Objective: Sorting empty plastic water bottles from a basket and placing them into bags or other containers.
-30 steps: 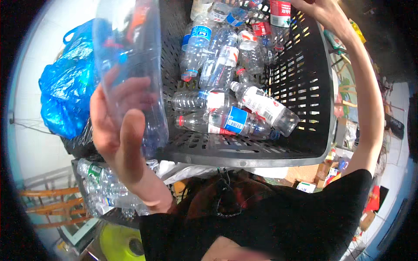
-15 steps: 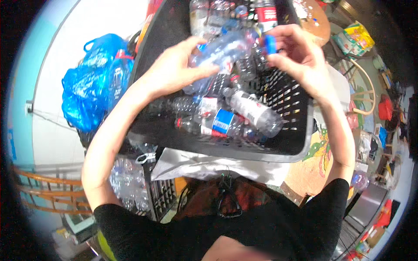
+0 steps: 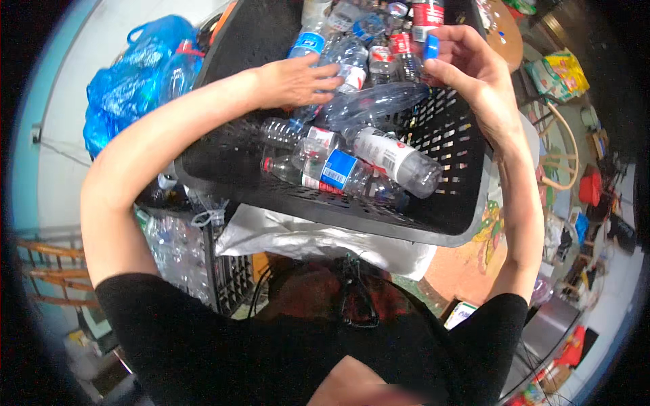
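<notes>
A blue bottle cap [image 3: 431,46] is pinched between the thumb and fingers of my right hand [image 3: 477,68], above the right side of a black plastic crate [image 3: 433,233]. My left hand [image 3: 294,81] reaches over the crate with its fingers spread and nothing in them. Just right of those fingers, a clear, label-less plastic bottle [image 3: 382,103] lies across other bottles. Nearer to me lie a bottle with a white label [image 3: 393,157] and one with a blue label [image 3: 336,169]. Several more bottles, among them a red-labelled one [image 3: 428,15], fill the far end.
Blue plastic bags [image 3: 128,88] and an upright clear bottle [image 3: 179,71] stand left of the crate. A second dark crate [image 3: 237,277] and a heap of clear bottles [image 3: 176,254] sit at lower left. A white sack [image 3: 271,233] lies beneath the black crate's near edge.
My left hand has let go of the clear bottle, which now lies in the crate. Its fingers have spread. My right hand still holds the blue cap, now slightly higher.
</notes>
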A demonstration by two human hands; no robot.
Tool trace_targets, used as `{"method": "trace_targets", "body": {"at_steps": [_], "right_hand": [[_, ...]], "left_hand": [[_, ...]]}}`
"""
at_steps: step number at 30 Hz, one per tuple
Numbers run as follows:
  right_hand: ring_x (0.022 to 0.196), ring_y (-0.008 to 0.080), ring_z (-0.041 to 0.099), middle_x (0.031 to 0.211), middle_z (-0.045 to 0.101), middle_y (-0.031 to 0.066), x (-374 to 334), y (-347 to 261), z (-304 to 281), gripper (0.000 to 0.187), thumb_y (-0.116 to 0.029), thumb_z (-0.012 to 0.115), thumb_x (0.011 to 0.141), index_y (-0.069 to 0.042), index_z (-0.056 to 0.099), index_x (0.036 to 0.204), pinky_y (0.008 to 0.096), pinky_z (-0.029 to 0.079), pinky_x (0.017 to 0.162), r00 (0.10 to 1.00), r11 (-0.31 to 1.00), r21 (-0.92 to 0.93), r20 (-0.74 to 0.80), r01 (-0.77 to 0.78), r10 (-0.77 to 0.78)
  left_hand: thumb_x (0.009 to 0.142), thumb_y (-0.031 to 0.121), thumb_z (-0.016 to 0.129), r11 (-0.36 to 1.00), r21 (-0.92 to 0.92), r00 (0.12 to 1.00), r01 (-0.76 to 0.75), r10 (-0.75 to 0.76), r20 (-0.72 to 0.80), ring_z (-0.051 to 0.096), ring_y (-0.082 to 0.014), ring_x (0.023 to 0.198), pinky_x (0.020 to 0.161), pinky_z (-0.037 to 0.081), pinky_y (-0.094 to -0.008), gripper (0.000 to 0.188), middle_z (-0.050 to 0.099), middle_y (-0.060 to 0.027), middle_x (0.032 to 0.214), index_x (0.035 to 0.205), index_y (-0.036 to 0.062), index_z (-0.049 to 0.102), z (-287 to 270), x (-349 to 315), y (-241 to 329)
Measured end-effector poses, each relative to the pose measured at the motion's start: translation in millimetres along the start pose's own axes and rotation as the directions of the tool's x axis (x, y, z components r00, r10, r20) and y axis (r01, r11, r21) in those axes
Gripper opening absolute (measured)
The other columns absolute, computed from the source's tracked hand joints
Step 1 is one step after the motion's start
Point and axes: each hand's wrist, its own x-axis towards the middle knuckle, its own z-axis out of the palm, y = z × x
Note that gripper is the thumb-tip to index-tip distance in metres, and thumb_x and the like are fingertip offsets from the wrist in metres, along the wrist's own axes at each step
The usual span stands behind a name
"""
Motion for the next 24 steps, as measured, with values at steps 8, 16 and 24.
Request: {"method": "trace_targets", "body": {"at_steps": [8, 16, 24], "right_hand": [[0.085, 0.0078, 0.055, 0.087, 0.058, -0.0019, -3.3, 3.1, 4.4, 0.03, -0.005, 0.077, 0.08, -0.002, 0.061, 0.105, 0.0225, 0.047, 0.08, 0.999, 0.987, -0.159, 0.037, -0.024, 0.03], [0.083, 0.007, 0.055, 0.089, 0.056, -0.0018, -5.2, -1.2, 10.7, 0.039, -0.001, 0.073, 0.082, -0.005, 0.059, 0.118, 0.0219, 0.046, 0.077, 1.0, 1.0, -0.021, 0.023, 0.017, -0.016], [0.08, 0.011, 0.061, 0.09, 0.066, 0.0049, 1.6, 1.6, 1.0, 0.035, -0.017, 0.064, 0.095, -0.001, 0.059, 0.125, 0.0276, 0.052, 0.076, 0.985, 0.974, 0.158, 0.068, -0.165, 0.156]], "left_hand": [[0.08, 0.022, 0.067, 0.986, -0.015, 0.986, -0.168, 0.168, 0.013, 0.024, -0.0285, 0.145, 0.113, 0.028, -0.0493, 0.049, 0.035, -0.0047, 0.152, 0.127, 0.0172, 0.053, 29.8, 15.0, -4.6], [0.08, 0.017, 0.062, 0.977, 0.022, 0.968, -0.211, 0.212, -0.138, 0.044, -0.0281, 0.13, 0.111, 0.031, -0.0476, 0.026, 0.057, -0.004, 0.112, 0.104, 0.0136, 0.055, 0.9, 15.4, -8.2], [0.072, 0.021, 0.074, 0.624, -0.756, 0.838, 0.2, -0.508, -0.197, 0.06, -0.0294, 0.11, 0.096, 0.047, -0.0391, 0.066, 0.06, -0.0121, 0.116, 0.13, 0.0011, 0.05, -73.3, 0.2, -32.4]]}}
